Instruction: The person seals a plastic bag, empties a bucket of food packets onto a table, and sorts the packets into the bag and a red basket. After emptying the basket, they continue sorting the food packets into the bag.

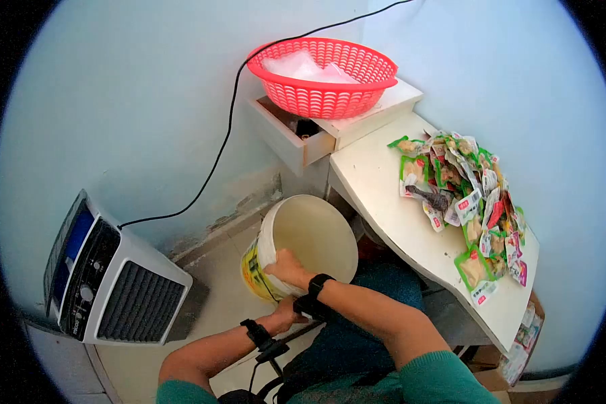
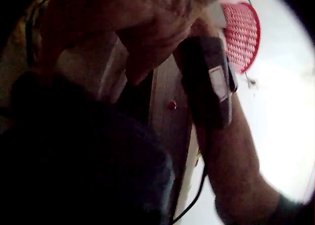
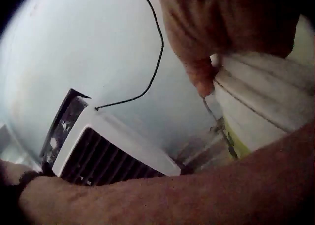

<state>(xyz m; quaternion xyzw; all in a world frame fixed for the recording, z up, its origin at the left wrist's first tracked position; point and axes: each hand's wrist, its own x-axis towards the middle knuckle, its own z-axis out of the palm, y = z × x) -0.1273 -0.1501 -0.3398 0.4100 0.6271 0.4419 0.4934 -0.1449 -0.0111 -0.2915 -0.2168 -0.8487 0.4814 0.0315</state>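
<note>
We've got the right hand (image 1: 291,268) clamped on the bucket (image 1: 266,244) at its seven o'clock, forearm (image 1: 370,310) slanting from four, the left hand (image 1: 287,315) below, its grip too dim to tell.

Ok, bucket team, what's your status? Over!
Right hand gripping bucket by its rim. Left hand close by, grip unclear. Bucket's mouth uncovered, table close beside it.
</note>
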